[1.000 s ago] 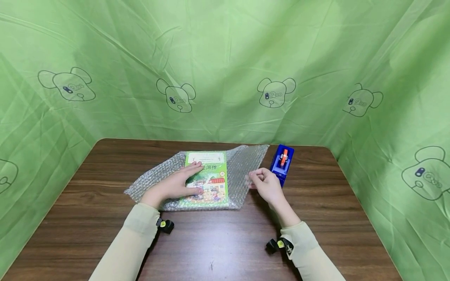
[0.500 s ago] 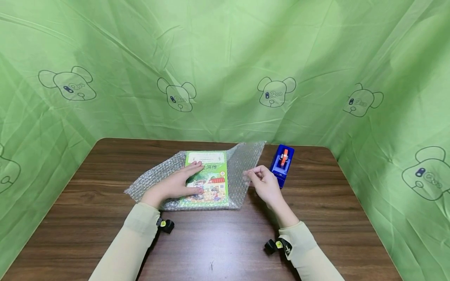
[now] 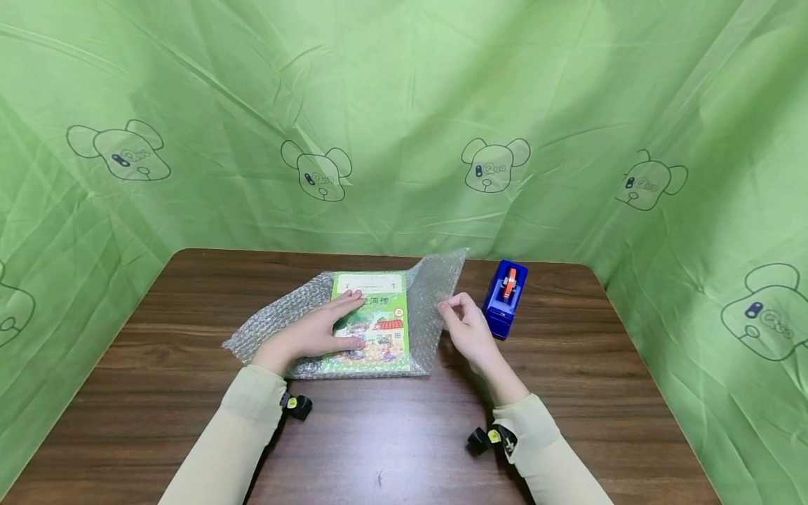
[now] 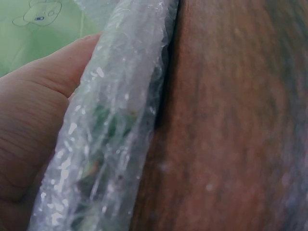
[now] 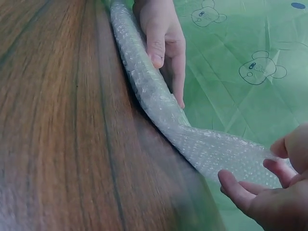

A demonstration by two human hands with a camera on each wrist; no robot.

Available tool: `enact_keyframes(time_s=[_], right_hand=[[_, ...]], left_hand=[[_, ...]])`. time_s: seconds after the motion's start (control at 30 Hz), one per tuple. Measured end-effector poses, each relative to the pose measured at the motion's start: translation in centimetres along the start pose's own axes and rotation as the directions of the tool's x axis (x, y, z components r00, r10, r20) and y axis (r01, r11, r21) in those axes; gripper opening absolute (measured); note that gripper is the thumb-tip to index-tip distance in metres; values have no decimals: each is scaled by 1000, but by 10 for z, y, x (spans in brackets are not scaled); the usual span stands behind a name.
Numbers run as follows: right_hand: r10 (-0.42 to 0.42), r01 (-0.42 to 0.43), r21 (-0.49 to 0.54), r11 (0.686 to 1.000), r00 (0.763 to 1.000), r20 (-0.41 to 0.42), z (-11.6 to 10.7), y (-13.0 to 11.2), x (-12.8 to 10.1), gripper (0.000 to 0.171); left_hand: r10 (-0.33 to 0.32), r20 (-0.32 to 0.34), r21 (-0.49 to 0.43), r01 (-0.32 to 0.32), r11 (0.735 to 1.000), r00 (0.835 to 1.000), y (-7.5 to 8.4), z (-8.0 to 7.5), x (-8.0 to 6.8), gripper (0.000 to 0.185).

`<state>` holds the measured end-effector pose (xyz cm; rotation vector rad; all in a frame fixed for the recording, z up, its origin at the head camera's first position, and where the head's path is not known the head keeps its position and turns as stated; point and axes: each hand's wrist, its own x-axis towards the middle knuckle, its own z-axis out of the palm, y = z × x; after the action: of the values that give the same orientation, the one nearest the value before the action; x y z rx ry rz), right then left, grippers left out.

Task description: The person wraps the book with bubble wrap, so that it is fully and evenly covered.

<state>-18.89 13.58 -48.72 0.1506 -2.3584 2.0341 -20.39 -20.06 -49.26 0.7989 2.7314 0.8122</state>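
Note:
A green picture-covered book (image 3: pixel 385 315) lies on a sheet of bubble wrap (image 3: pixel 271 319), which folds up along the book's near edge. Spread fingers of my left hand (image 3: pixel 312 332) rest on the book's left part and the wrap beside it. My right hand (image 3: pixel 470 330) pinches the right edge of the bubble wrap between thumb and fingers, and that flap is lifted off the table. The right wrist view shows the raised wrap (image 5: pixel 226 149) running from the book to the pinching fingers. Close in the left wrist view is the wrapped near edge (image 4: pixel 110 115).
Just right of my right hand stands a blue tape dispenser (image 3: pixel 505 298) with an orange-red roll. The brown wooden table (image 3: pixel 391 435) ends at a green cloth backdrop (image 3: pixel 404 140) printed with bear heads.
My right hand has moved a little left, drawing the wrap's right flap inward and up toward the book. The left hand has stayed in place on the book.

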Motion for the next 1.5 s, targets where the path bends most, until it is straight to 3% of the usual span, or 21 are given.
enact_keyframes(time_s=[0.17, 0.77, 0.97, 1.2, 1.5], right_hand=[[10, -16, 113, 993, 999, 51, 4, 2, 4, 8], [-136, 127, 56, 990, 971, 197, 38, -9, 12, 7], [-154, 179, -74, 981, 953, 262, 49, -15, 15, 11], [-164, 260, -258, 931, 926, 339, 57, -12, 19, 12], [-147, 298, -306, 904, 889, 433, 58, -10, 23, 18]], left_hand=[[-1, -3, -3, 1, 1000, 1000, 0, 0, -1, 100], [-15, 4, -20, 15, 1000, 1000, 1, 4, 1, 101], [-17, -7, -26, 17, 1000, 1000, 2, 4, -1, 101], [-10, -5, -22, 10, 1000, 1000, 2, 3, -2, 100], [-3, -12, -15, 3, 1000, 1000, 2, 2, -2, 100]])
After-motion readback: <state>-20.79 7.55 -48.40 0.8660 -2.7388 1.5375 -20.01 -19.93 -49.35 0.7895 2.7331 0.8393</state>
